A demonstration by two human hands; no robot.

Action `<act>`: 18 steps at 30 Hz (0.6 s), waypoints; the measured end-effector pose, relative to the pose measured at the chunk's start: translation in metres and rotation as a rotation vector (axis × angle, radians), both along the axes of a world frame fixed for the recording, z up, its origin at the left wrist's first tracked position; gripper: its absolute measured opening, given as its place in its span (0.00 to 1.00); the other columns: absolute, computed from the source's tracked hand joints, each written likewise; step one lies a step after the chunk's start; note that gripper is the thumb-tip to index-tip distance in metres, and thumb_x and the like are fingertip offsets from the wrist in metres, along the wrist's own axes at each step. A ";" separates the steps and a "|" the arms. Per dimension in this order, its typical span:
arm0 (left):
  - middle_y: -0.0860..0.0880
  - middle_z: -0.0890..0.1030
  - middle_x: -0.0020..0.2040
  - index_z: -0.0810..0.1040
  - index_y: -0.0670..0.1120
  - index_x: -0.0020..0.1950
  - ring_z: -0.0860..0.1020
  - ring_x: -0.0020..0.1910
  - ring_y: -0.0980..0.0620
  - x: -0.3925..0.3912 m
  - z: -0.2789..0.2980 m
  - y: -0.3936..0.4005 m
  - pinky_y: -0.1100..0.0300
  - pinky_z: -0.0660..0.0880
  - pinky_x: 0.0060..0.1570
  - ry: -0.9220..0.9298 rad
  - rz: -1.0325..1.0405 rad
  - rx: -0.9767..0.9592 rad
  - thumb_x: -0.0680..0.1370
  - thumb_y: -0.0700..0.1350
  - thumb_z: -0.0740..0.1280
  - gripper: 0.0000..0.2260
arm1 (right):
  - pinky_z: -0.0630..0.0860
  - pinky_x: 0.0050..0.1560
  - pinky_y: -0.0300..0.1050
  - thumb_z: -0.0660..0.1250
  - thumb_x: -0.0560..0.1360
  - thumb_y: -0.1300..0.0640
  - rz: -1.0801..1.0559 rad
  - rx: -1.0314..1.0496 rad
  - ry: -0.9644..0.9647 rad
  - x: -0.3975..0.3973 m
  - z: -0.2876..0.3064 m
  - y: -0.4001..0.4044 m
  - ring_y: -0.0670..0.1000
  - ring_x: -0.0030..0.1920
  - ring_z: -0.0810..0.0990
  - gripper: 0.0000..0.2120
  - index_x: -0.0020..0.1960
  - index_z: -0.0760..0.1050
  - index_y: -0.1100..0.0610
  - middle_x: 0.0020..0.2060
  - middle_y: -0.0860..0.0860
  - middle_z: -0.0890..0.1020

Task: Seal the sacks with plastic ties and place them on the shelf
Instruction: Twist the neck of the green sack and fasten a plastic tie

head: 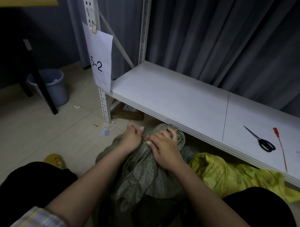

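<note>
On the floor before the shelf (172, 97), the right hand (163, 147) grips the gathered neck of the grey-green sack (143, 172); the left hand (132, 138) pinches a red plastic tie (133, 127) beside it.

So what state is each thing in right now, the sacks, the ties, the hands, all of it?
Green sack: on the floor, neck bunched, not yet on the shelf.
Yellow sack: on the floor beside it, slumped and crumpled.
Left hand: pinches a red tie at the neck.
Right hand: grips the bunched neck.
Spare tie: lies loose on the shelf.
Scissors: closed, on the shelf.
Bin: upright.
</note>
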State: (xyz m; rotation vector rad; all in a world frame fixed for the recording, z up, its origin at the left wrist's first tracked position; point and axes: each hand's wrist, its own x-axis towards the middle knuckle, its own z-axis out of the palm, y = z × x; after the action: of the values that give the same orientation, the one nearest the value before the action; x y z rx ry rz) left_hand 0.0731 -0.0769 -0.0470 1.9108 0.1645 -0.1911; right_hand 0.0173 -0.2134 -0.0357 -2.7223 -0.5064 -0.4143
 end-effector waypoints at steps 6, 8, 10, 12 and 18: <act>0.42 0.79 0.44 0.70 0.48 0.44 0.78 0.45 0.42 0.001 0.002 0.006 0.49 0.75 0.53 -0.078 0.000 0.056 0.80 0.39 0.57 0.07 | 0.41 0.69 0.42 0.53 0.77 0.47 0.053 0.001 0.000 0.000 0.003 -0.003 0.48 0.55 0.73 0.15 0.47 0.76 0.52 0.46 0.45 0.81; 0.44 0.79 0.44 0.73 0.48 0.46 0.79 0.45 0.45 0.001 0.003 0.010 0.51 0.75 0.54 -0.084 -0.005 0.055 0.80 0.39 0.59 0.07 | 0.41 0.69 0.42 0.51 0.76 0.46 0.061 -0.007 0.004 0.000 0.004 -0.004 0.47 0.56 0.73 0.17 0.49 0.76 0.52 0.47 0.44 0.81; 0.44 0.79 0.41 0.75 0.47 0.47 0.79 0.42 0.46 -0.002 0.003 0.011 0.54 0.76 0.51 -0.084 0.004 -0.016 0.80 0.38 0.59 0.08 | 0.41 0.69 0.42 0.50 0.76 0.46 0.051 -0.003 0.008 -0.001 0.005 -0.005 0.47 0.57 0.73 0.18 0.49 0.76 0.52 0.48 0.44 0.81; 0.43 0.78 0.39 0.74 0.44 0.49 0.79 0.35 0.52 -0.006 0.003 0.009 0.64 0.78 0.41 -0.072 0.024 -0.151 0.81 0.36 0.57 0.07 | 0.41 0.69 0.44 0.50 0.76 0.45 0.026 -0.003 0.010 -0.003 0.004 -0.003 0.48 0.57 0.73 0.18 0.48 0.76 0.52 0.48 0.44 0.81; 0.44 0.77 0.40 0.74 0.38 0.53 0.77 0.38 0.54 -0.020 0.004 0.000 0.74 0.75 0.36 -0.146 0.036 -0.334 0.80 0.33 0.57 0.07 | 0.36 0.69 0.53 0.56 0.79 0.49 -0.109 -0.025 0.083 -0.005 0.006 0.007 0.49 0.62 0.69 0.09 0.47 0.74 0.48 0.53 0.42 0.79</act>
State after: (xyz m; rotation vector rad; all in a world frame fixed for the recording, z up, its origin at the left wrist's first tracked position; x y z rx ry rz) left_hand 0.0536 -0.0772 -0.0429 1.5815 0.0635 -0.0493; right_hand 0.0124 -0.2063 -0.0298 -2.7864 -0.3449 -0.3219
